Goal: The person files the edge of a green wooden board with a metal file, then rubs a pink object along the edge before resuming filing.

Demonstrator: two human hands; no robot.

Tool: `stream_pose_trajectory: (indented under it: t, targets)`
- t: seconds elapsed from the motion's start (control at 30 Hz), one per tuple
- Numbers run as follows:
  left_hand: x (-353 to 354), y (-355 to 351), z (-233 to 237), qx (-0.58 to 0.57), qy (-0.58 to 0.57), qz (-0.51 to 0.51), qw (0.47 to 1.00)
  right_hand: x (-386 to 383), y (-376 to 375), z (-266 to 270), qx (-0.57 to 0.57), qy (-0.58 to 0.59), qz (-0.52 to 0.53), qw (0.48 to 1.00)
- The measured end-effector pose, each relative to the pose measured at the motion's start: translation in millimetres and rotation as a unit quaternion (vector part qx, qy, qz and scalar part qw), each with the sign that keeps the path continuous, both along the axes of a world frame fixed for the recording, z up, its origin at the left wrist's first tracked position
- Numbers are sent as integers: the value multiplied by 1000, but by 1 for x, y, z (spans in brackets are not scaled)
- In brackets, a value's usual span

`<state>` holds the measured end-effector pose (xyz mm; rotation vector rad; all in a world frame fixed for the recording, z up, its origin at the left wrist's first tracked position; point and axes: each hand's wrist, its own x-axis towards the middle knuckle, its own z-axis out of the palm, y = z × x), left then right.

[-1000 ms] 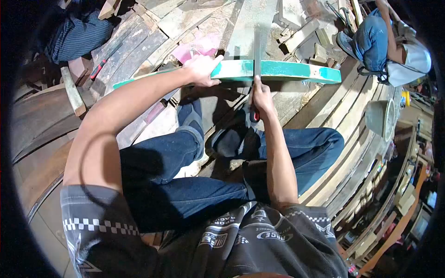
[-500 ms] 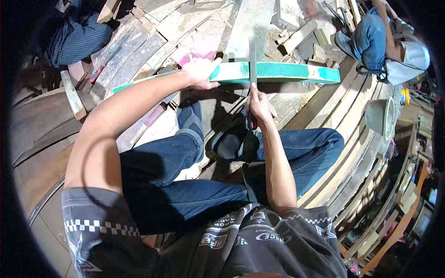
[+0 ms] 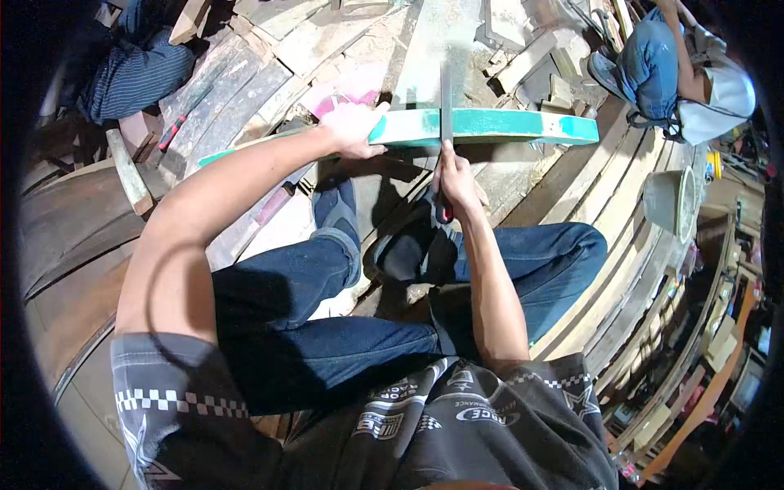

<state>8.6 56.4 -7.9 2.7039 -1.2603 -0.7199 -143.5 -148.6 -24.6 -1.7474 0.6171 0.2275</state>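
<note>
A long green-painted plank (image 3: 498,126) lies crosswise in front of me, its top face pale. My left hand (image 3: 353,128) presses down on it left of the middle. My right hand (image 3: 454,180) grips the red handle of a hand saw (image 3: 446,102). The saw's blade crosses the plank's edge just right of my left hand. My legs in blue jeans are bent below the plank, with both shoes under it.
Stacks of worn planks (image 3: 245,77) and offcuts cover the floor around me. Another person in jeans (image 3: 653,65) crouches at the upper right. A grey bucket (image 3: 670,204) stands at the right. A red-handled tool (image 3: 175,126) and a wooden mallet (image 3: 126,167) lie at the left.
The saw and my right hand moved slightly back and forth across the plank, ending a little higher than one second ago. My left hand stayed on the plank.
</note>
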Motion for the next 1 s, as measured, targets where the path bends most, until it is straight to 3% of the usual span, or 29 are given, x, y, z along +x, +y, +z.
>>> stream_pose_trajectory:
  t: [0.1,0.17,0.2,0.3,0.33,0.43,0.5,0.53,0.63,0.73,0.77,0.83,0.93,1.0]
  targets:
    - [0,2,-3,-23,-6,-4,1000,-37,6,-17,7,-12,-15,1000]
    - [3,-2,11,8,21,-2,1000,-62,5,-19,-60,35,27,997]
    - [3,-1,9,-1,15,-1,1000,-63,12,-18,-10,-9,-2,1000]
    - [1,-3,2,-5,14,1,1000,-36,6,-18,-90,-48,23,995]
    - [1,-4,2,-1,20,0,1000,-20,3,-18,-7,-17,4,1000]
    - [1,2,-4,-13,3,-6,1000,9,5,-14,88,0,-25,996]
    - [0,4,-10,-34,-19,-13,999,2,4,-37,37,-7,-38,999]
    - [2,-2,4,6,14,-8,1000,-7,8,-24,27,23,-37,999]
    - [0,-2,4,0,-9,-7,1000,-53,13,-38,-19,-57,5,998]
    - [6,-4,5,12,32,-4,999,-54,6,-31,-38,7,24,999]
    - [5,-5,4,19,45,-3,999,-45,-1,-44,-90,-41,43,994]
    - [1,-2,2,7,20,-2,1000,-15,7,2,-9,-12,0,1000]
    - [0,-4,13,36,27,-1,999,14,0,-20,84,10,-32,996]
    - [-2,-2,10,13,19,-1,1000,10,2,-18,64,22,-47,997]
